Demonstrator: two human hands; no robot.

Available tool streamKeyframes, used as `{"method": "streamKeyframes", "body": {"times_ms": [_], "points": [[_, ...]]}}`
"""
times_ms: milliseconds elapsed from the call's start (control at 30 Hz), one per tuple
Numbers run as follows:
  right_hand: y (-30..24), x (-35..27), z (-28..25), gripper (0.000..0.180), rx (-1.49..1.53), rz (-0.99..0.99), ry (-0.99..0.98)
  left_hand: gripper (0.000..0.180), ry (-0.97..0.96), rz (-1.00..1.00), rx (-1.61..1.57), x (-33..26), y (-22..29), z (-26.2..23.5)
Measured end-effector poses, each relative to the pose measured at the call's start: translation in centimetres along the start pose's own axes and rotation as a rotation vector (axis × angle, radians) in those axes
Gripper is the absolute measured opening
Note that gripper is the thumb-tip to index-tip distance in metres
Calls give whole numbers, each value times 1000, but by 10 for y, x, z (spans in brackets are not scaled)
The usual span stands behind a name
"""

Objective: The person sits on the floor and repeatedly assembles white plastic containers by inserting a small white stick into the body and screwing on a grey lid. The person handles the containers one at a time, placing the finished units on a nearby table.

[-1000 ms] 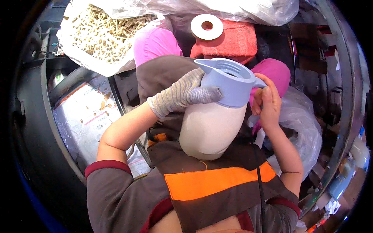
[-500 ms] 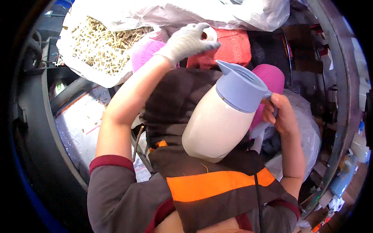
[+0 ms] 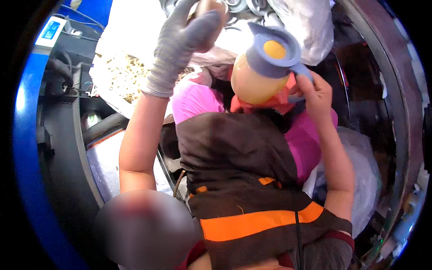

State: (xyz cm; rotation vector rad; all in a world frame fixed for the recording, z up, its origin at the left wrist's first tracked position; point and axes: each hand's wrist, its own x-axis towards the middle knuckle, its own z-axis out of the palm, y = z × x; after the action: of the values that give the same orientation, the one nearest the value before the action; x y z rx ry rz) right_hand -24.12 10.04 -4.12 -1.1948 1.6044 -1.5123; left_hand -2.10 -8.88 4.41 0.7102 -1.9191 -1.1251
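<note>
A jug [image 3: 258, 81] with a cream body and a blue-grey lid and spout hangs upright in front of my knees. My right hand [image 3: 315, 92], bare, is wrapped round its handle at the right side. A round yellow-orange patch [image 3: 274, 49] shows on top of the lid. My left hand [image 3: 186, 40], in a grey knitted glove, is raised over the white bag at the far left and smeared by motion. Its fingers are curled by a blurred brownish thing [image 3: 209, 24], whose kind I cannot make out. A red-orange cloth [image 3: 243, 105] lies below the jug.
A white bag holds many short beige pieces [image 3: 121, 76] at the left. Several grey round plastic parts [image 3: 236, 5] lie in white plastic at the back. A clear plastic bag [image 3: 360, 180] bulges at the right, inside a dark metal rail [image 3: 402, 112].
The jug has moved away from my body, farther forward, and stands more upright in my right hand. My left hand has moved left and farther out. The view has shifted, showing the grey parts.
</note>
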Motion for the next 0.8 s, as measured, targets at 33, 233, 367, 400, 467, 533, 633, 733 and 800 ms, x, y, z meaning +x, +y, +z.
{"method": "streamKeyframes", "body": {"times_ms": [33,233,367,400,467,533,633,733,800], "points": [[2,4,10,33,13,-2,-43,64,-98,-18,-22,3,20,4],[11,6,17,42,-214,-200,-52,62,-83,514,856,4,24,66],[13,-4,14,39,-519,-272,-7,66,-293,354,817,9,21,66],[18,-11,11,38,-597,-148,-20,65,-286,378,832,11,24,69],[23,-15,11,34,-690,-13,-22,63,-267,425,860,13,24,74],[23,-13,16,31,-723,1,-1,62,-277,349,677,16,19,68],[26,-16,19,32,-781,26,17,49,-202,374,553,29,46,54],[27,-18,14,33,-723,-20,54,48,-321,467,290,44,95,23],[25,-17,22,33,-687,-32,33,55,-484,465,218,30,129,13]]}}
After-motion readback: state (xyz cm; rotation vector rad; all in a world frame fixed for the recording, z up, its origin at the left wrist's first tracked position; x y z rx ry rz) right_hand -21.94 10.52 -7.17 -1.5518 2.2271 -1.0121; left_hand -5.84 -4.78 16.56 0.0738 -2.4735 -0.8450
